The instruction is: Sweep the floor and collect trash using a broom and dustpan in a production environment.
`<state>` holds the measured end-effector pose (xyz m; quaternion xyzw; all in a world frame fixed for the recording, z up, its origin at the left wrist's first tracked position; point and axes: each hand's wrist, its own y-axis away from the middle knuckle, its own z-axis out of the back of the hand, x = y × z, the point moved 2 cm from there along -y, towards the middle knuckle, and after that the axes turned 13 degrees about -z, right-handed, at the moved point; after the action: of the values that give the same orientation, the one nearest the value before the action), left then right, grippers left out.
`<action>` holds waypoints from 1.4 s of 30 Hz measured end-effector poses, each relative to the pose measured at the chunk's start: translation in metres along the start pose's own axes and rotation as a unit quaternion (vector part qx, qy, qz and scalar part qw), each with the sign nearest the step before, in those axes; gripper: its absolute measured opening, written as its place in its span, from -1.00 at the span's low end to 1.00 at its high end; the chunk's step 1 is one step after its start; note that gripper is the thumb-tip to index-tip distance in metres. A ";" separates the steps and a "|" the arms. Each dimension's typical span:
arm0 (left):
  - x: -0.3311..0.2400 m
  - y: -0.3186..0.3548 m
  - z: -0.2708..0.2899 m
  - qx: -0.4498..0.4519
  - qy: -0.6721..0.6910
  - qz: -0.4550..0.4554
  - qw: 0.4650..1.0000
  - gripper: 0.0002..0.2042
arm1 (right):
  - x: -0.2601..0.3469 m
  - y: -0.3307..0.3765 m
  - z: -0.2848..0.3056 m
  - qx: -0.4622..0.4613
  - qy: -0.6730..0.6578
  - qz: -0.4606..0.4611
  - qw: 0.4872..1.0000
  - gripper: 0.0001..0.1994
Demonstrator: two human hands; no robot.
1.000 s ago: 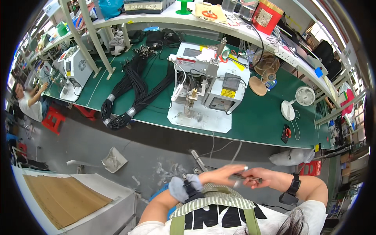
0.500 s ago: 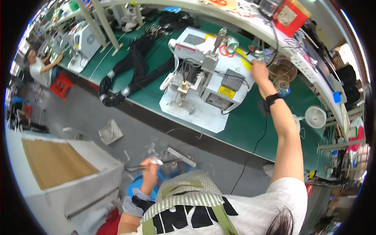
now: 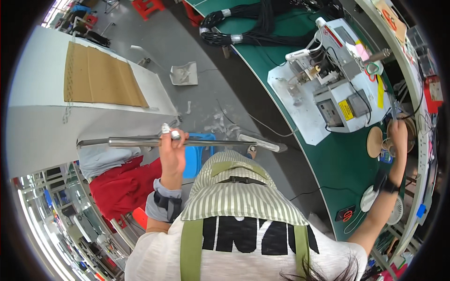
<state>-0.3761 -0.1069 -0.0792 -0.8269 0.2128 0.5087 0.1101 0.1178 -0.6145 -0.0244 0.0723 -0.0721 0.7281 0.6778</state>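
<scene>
- Here at nine o'clock, the left hand (image 3: 172,152) is gripping a long metal rod (image 3: 136,141), fingers curling around it, white coverings (image 3: 166,128) showing on two fingertips.
- The rod is lying almost level, running from nine o'clock toward the middle of the view, its right end coming above the striped apron (image 3: 243,201).
- Over at three o'clock, the right hand (image 3: 398,133) is hovering above the green surface (image 3: 323,164), its fingers drawing together; whether they are pinching something, I cannot tell.
- Just beside that hand, a brown fan (image 3: 408,136) is standing, its round tan base (image 3: 374,142) showing toward nine o'clock of it.
- At two o'clock, a white machine (image 3: 300,117) is sitting on the surface, a yellow label facing up.
- Toward one o'clock, black cables (image 3: 262,40) are lying bundled, silvery bands wrapping them.
- Down at four o'clock, orange-handled scissors (image 3: 347,215) are resting on a dark flat object, a white fan (image 3: 396,210) standing near.
- Below the rod, a blue bin (image 3: 193,163) is showing, with red cloth (image 3: 122,187) draping at eight o'clock.
- At ten o'clock, brown cardboard (image 3: 101,77) is covering part of a white cabinet (image 3: 40,82).
</scene>
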 end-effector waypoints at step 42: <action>-0.056 -0.169 0.135 -0.527 -0.126 -0.275 0.794 -0.84 | 1.153 -0.197 -0.394 0.481 -0.437 0.108 0.753 -0.82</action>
<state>-0.4265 0.1099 -0.0968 -0.7096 -0.3400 0.5898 -0.1816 0.2297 0.6051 -0.1743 0.6904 -0.0079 0.6242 0.3655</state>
